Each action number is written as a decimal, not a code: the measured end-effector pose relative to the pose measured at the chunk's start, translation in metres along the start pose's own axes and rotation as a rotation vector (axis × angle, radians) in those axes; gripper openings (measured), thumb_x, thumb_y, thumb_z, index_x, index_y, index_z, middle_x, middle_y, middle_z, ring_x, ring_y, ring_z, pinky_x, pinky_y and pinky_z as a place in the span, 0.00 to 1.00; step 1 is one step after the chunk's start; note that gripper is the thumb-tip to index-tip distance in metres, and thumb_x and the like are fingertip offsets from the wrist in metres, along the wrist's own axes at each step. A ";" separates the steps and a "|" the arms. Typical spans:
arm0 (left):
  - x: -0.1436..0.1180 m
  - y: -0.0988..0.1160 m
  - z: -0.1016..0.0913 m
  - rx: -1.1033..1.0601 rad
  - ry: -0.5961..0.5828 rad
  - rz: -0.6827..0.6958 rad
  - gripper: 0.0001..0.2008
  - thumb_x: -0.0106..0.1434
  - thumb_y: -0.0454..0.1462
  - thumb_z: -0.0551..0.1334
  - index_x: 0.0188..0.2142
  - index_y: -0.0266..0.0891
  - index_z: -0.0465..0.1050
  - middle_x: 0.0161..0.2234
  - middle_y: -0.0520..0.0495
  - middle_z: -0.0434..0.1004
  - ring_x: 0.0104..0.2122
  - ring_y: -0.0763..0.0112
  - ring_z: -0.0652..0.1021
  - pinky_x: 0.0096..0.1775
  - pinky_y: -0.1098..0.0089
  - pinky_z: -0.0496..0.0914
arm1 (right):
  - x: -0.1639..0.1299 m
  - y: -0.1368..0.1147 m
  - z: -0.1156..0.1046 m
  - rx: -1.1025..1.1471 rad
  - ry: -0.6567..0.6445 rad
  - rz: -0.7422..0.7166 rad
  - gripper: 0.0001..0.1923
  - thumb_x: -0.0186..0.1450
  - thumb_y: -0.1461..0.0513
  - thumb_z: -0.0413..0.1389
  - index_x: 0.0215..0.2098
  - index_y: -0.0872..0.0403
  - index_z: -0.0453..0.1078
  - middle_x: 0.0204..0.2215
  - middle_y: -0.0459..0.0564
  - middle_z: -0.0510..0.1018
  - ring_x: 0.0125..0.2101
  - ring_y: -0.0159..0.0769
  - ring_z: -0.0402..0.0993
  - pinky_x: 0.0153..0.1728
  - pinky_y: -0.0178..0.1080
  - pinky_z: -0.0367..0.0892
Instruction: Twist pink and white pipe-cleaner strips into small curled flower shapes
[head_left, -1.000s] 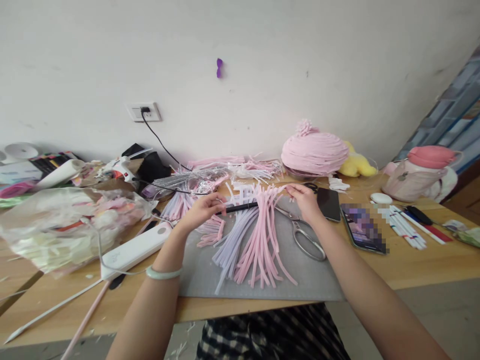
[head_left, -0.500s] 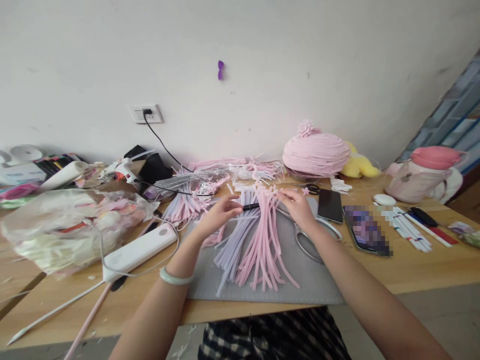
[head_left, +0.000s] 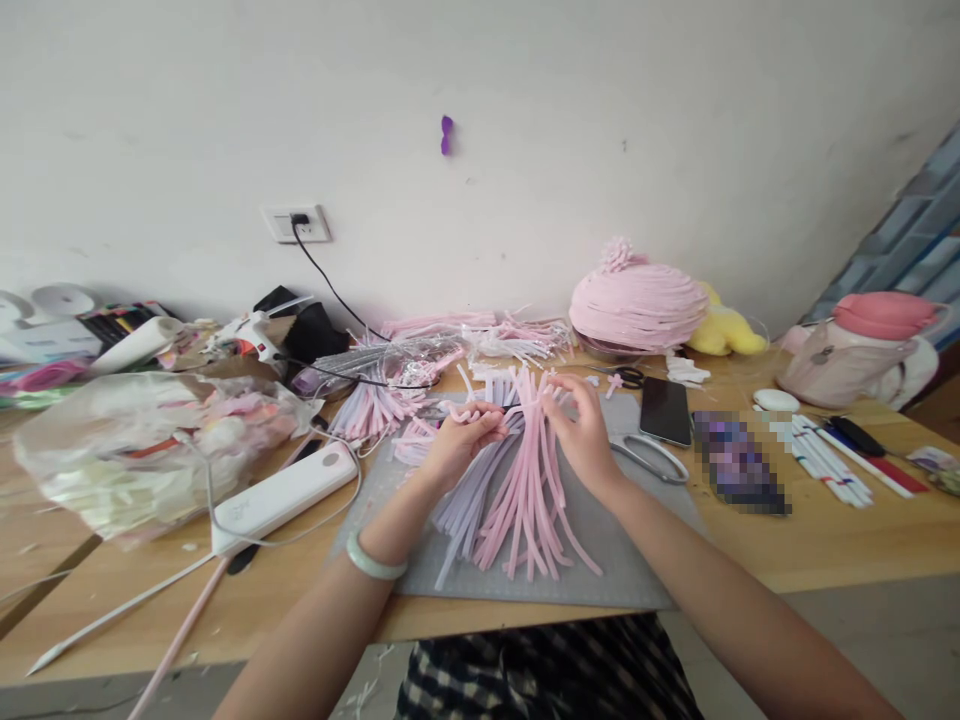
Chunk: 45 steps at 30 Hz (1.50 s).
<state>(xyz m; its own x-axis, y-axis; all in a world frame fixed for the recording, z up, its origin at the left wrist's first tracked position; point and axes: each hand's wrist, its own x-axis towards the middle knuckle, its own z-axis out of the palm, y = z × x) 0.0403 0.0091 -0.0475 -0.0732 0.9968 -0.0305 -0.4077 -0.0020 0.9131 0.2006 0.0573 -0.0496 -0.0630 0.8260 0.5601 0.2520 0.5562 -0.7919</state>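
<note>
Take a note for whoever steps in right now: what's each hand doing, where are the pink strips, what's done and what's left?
Left hand: closed on the top of the pink strips, apparently at a thin black rod. Right hand: fingers pinching the strip tops beside it. Strips fan out toward the body on the grey mat, pale lilac strips alongside. Scissors lie right of the hands. Done: many strips bunched together. Left: loose pink strips behind the mat.

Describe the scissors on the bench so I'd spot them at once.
Start from the grey mat on the wooden table. At its right edge, just beyond the right hand, lie the scissors. Their big silver loop handles sit left of the black phone.
</note>
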 end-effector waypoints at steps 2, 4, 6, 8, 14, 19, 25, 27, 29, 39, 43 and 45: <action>0.000 0.000 0.000 -0.053 0.004 -0.018 0.10 0.46 0.35 0.68 0.27 0.34 0.70 0.22 0.54 0.71 0.23 0.81 0.73 0.29 0.80 0.69 | 0.002 0.003 0.001 0.131 0.032 0.255 0.16 0.58 0.52 0.50 0.39 0.54 0.66 0.34 0.52 0.71 0.35 0.38 0.67 0.36 0.40 0.64; 0.000 0.001 0.000 -0.092 0.011 -0.049 0.07 0.49 0.33 0.66 0.27 0.33 0.70 0.22 0.53 0.72 0.22 0.82 0.73 0.28 0.81 0.70 | 0.005 0.007 0.002 0.234 -0.042 0.401 0.18 0.58 0.51 0.48 0.41 0.54 0.64 0.29 0.49 0.70 0.28 0.34 0.67 0.28 0.36 0.64; -0.001 0.002 0.001 -0.131 0.015 -0.092 0.03 0.52 0.31 0.64 0.26 0.33 0.69 0.23 0.52 0.72 0.22 0.83 0.73 0.27 0.83 0.70 | 0.007 0.009 0.000 0.244 -0.126 0.350 0.19 0.57 0.52 0.51 0.44 0.53 0.65 0.30 0.49 0.70 0.26 0.33 0.66 0.26 0.35 0.63; -0.002 0.002 0.002 -0.166 0.015 -0.133 0.03 0.55 0.29 0.61 0.25 0.33 0.69 0.23 0.51 0.72 0.21 0.83 0.73 0.27 0.84 0.70 | 0.009 0.007 -0.002 0.207 -0.201 0.251 0.18 0.56 0.55 0.52 0.43 0.53 0.67 0.29 0.49 0.71 0.26 0.32 0.65 0.27 0.36 0.62; -0.003 0.001 0.003 -0.259 0.020 -0.158 0.06 0.58 0.26 0.57 0.26 0.32 0.68 0.23 0.50 0.72 0.21 0.83 0.74 0.27 0.84 0.72 | 0.006 -0.004 -0.007 0.294 -0.461 0.345 0.11 0.51 0.58 0.57 0.28 0.57 0.74 0.22 0.44 0.68 0.21 0.27 0.59 0.24 0.33 0.55; -0.001 -0.002 0.003 -0.311 0.081 -0.090 0.10 0.59 0.23 0.53 0.25 0.30 0.69 0.21 0.51 0.71 0.23 0.82 0.75 0.29 0.83 0.73 | 0.002 -0.008 -0.006 0.573 -0.680 0.689 0.13 0.46 0.58 0.62 0.27 0.59 0.75 0.17 0.42 0.67 0.16 0.22 0.55 0.19 0.31 0.52; -0.005 -0.006 0.009 -0.297 0.050 -0.047 0.05 0.55 0.24 0.59 0.27 0.31 0.71 0.24 0.51 0.74 0.27 0.80 0.76 0.34 0.81 0.73 | -0.006 -0.010 0.008 0.694 -0.340 0.590 0.12 0.46 0.59 0.62 0.29 0.56 0.72 0.20 0.43 0.73 0.19 0.26 0.66 0.23 0.33 0.64; -0.008 -0.006 0.011 -0.271 0.029 -0.012 0.04 0.52 0.25 0.62 0.27 0.32 0.72 0.24 0.51 0.74 0.27 0.80 0.76 0.35 0.80 0.73 | -0.009 -0.011 0.011 0.675 -0.260 0.513 0.13 0.47 0.59 0.62 0.30 0.54 0.70 0.20 0.42 0.74 0.19 0.28 0.68 0.25 0.35 0.66; -0.010 -0.005 0.014 -0.235 0.022 0.020 0.06 0.48 0.27 0.65 0.28 0.32 0.72 0.24 0.52 0.74 0.27 0.80 0.76 0.35 0.79 0.72 | -0.011 -0.012 0.013 0.672 -0.216 0.466 0.12 0.48 0.59 0.61 0.29 0.53 0.67 0.21 0.42 0.75 0.20 0.29 0.70 0.27 0.36 0.67; -0.014 -0.013 0.015 0.115 0.074 0.289 0.07 0.47 0.33 0.66 0.28 0.37 0.72 0.25 0.55 0.71 0.26 0.80 0.69 0.32 0.78 0.63 | -0.025 -0.018 0.021 0.741 -0.021 0.455 0.08 0.46 0.61 0.63 0.20 0.54 0.68 0.19 0.40 0.72 0.21 0.27 0.66 0.26 0.32 0.62; -0.017 -0.015 0.013 0.325 0.111 0.399 0.06 0.50 0.35 0.65 0.30 0.38 0.72 0.26 0.54 0.72 0.28 0.77 0.69 0.33 0.76 0.62 | -0.029 -0.026 0.024 0.902 0.009 0.505 0.08 0.44 0.63 0.64 0.20 0.54 0.68 0.19 0.40 0.74 0.22 0.28 0.68 0.28 0.33 0.63; -0.019 -0.016 0.013 0.377 0.127 0.436 0.06 0.51 0.36 0.65 0.31 0.39 0.71 0.27 0.54 0.72 0.28 0.77 0.69 0.33 0.76 0.62 | -0.029 -0.029 0.023 0.938 0.044 0.493 0.09 0.43 0.63 0.64 0.19 0.54 0.68 0.19 0.40 0.74 0.22 0.27 0.69 0.28 0.33 0.63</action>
<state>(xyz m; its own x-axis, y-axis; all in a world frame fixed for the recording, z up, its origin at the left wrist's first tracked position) 0.0602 -0.0087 -0.0557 -0.2792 0.8929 0.3533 0.0350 -0.3582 0.9330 0.1725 0.0192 -0.0485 -0.1170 0.9859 0.1196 -0.6071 0.0244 -0.7943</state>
